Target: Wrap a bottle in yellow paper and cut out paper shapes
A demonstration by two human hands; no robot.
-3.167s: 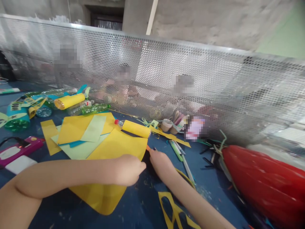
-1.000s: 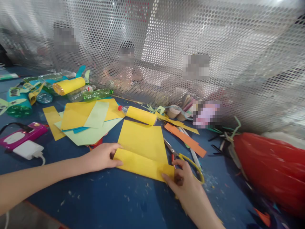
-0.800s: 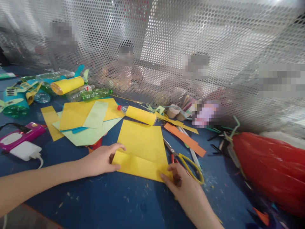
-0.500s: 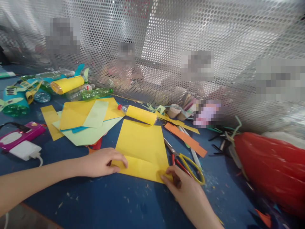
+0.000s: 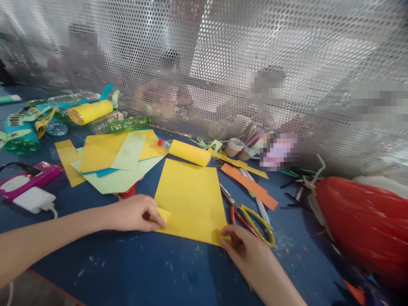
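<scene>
Fold in yellow sheet (image 5: 191, 195) lies flatter now. Our L hand (image 5: 134, 212) pinches its lower-left corner; R hand (image 5: 247, 253) clamps lower-right, mid-frame.

The near strip of the bench (image 5: 165, 272) in front of the yellow sheet (image 5: 191, 195) is wide open, just paper crumbs. The right side's tight: scissors (image 5: 251, 216) lie just beside the sheet, with a big red bag (image 5: 360, 225) past them. A paper pile (image 5: 117, 168) crowds the left, and a wrapped bottle (image 5: 189, 153) and mesh screen (image 5: 255, 51) block the back.
</scene>
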